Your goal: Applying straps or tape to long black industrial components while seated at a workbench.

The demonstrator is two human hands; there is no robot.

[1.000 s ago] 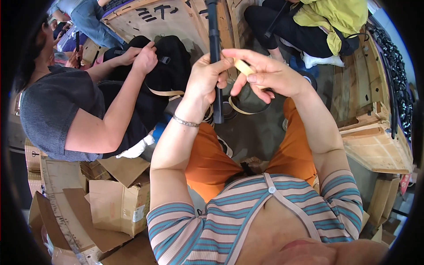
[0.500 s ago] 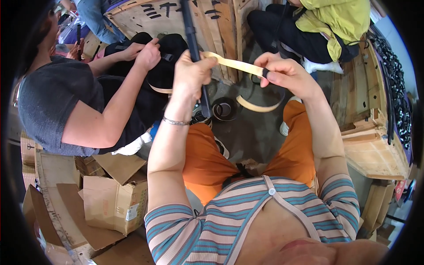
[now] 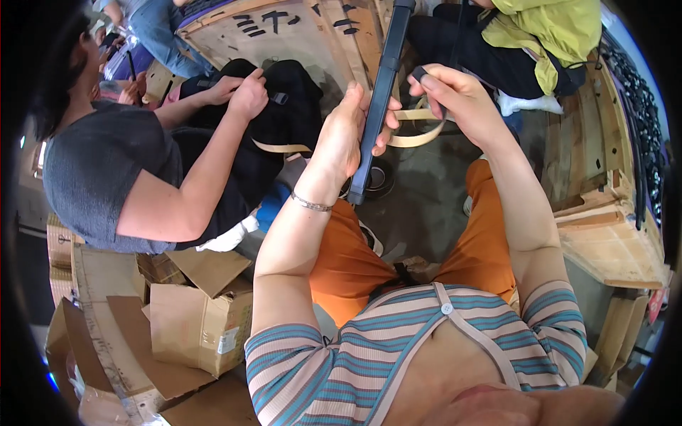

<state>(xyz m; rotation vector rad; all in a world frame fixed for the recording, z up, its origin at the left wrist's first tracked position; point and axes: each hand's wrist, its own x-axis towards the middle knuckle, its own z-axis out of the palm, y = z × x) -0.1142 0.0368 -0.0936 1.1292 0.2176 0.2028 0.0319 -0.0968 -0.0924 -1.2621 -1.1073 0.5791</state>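
My left hand (image 3: pixel 355 131) is closed around a long dark blue-black bar (image 3: pixel 382 89), thumb on the near side and fingertips showing past its right edge. The bar slants, its upper end leaning right. Pinched between thumb and fingers of my right hand (image 3: pixel 458 96) is a small dark end (image 3: pixel 420 73) that seems to belong to a narrow strip of tape. A cream-coloured length of this tape (image 3: pixel 419 140) curls in a loop between my hands, below the right fingers. Where the loop passes behind the left fingers is hidden.
A seated person in grey (image 3: pixel 106 170) works close on my left, with another cream strip (image 3: pixel 280 148) beside them. Someone in a yellow-green jacket (image 3: pixel 547 35) sits ahead right. Wooden crates (image 3: pixel 604 241), cardboard boxes (image 3: pixel 192 326) and dark tape rolls (image 3: pixel 380 177) on the floor surround me.
My left hand has moved right with the bar, which now leans the other way. My right hand has risen slightly, and the tape stretched between my hands has slackened into a loop.
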